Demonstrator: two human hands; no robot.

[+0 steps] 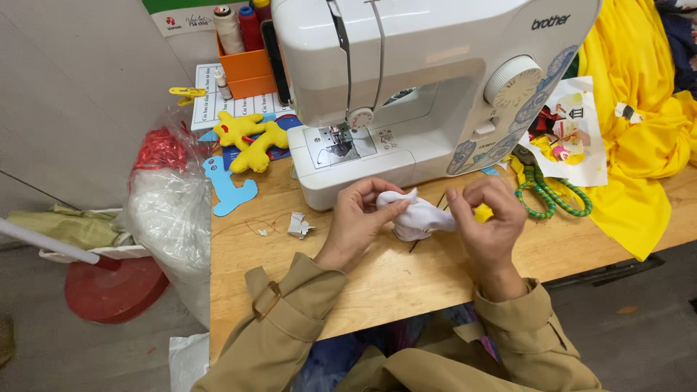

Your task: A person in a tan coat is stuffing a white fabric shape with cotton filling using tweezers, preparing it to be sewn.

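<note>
Both hands hold a small white stuffed fabric piece [417, 216] just above the wooden table [377, 283], in front of the white sewing machine [406, 87]. My left hand [357, 221] pinches its left end with thumb and fingers. My right hand [488, 216] grips its right end, fingers curled, with a bit of yellow fabric [483, 213] showing behind the fingers. Both wrists wear tan coat sleeves.
Yellow stuffed shapes [248, 138] and a blue cut-out [229, 190] lie left of the machine. An orange box of thread spools [243, 65] stands behind. Green-handled scissors [552, 196] and yellow cloth [639, 123] lie right. A plastic bag [170, 210] hangs off the table's left edge.
</note>
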